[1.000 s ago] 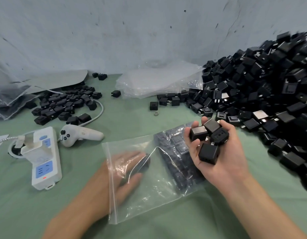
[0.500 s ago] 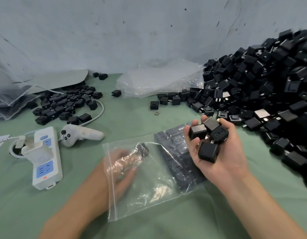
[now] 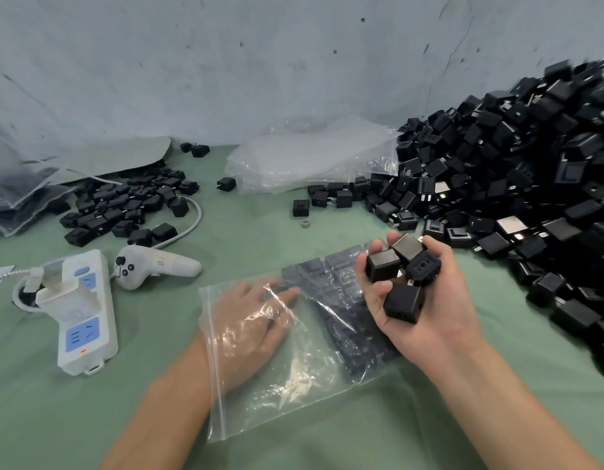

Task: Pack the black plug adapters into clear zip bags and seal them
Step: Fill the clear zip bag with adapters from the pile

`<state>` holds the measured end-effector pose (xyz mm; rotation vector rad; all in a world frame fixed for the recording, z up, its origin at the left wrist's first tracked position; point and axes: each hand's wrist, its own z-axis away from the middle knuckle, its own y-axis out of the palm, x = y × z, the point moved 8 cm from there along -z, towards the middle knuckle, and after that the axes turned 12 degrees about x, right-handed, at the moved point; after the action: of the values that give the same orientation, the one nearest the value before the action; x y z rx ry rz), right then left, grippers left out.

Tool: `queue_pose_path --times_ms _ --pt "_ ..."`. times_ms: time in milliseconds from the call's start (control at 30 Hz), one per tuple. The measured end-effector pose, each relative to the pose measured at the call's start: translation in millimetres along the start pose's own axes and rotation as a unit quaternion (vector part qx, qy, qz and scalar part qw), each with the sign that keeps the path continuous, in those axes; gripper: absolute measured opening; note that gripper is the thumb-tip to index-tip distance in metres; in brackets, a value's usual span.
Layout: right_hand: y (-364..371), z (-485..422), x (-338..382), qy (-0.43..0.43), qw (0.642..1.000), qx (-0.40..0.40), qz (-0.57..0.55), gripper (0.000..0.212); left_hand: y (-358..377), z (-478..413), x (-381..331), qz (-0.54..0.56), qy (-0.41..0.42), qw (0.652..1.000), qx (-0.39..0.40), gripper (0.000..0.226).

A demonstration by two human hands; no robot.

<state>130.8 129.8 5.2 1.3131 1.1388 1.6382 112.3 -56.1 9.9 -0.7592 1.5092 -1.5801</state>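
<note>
A clear zip bag (image 3: 294, 385) lies flat on the green table, its mouth to the left. My left hand (image 3: 249, 320) is inside it, fingers stretched flat toward the rows of black plug adapters (image 3: 341, 300) packed in the bag's right half. I see nothing held in that hand. My right hand (image 3: 436, 320) hovers palm up over the bag's right end, cupping several loose black adapters (image 3: 402, 269). A big heap of adapters (image 3: 531, 184) fills the right side.
A smaller adapter pile (image 3: 124, 205) sits at the back left beside filled bags (image 3: 16, 198). A white power strip (image 3: 87, 313) and white controller (image 3: 155, 266) lie left of the bag. Spare clear bags (image 3: 310, 157) are stacked by the wall.
My left hand, which held an adapter inside the bag, has pushed further in toward the packed rows and opened flat. The right hand has stayed put with its adapters.
</note>
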Motion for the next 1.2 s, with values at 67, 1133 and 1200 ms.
queue_pose_path --times_ms 67,1133,1200 --pt "0 -2 -2 0.007 1.0 0.002 0.008 0.024 0 0 1 -0.007 0.002 1.0 -0.016 0.048" --pt "29 12 -61 0.095 0.994 0.06 0.006 0.029 -43 47 -49 0.39 0.013 0.897 -0.207 0.014" --pt "33 14 -61 0.108 0.992 0.063 0.002 0.027 -50 52 -32 0.469 -0.008 0.851 -0.237 0.01"
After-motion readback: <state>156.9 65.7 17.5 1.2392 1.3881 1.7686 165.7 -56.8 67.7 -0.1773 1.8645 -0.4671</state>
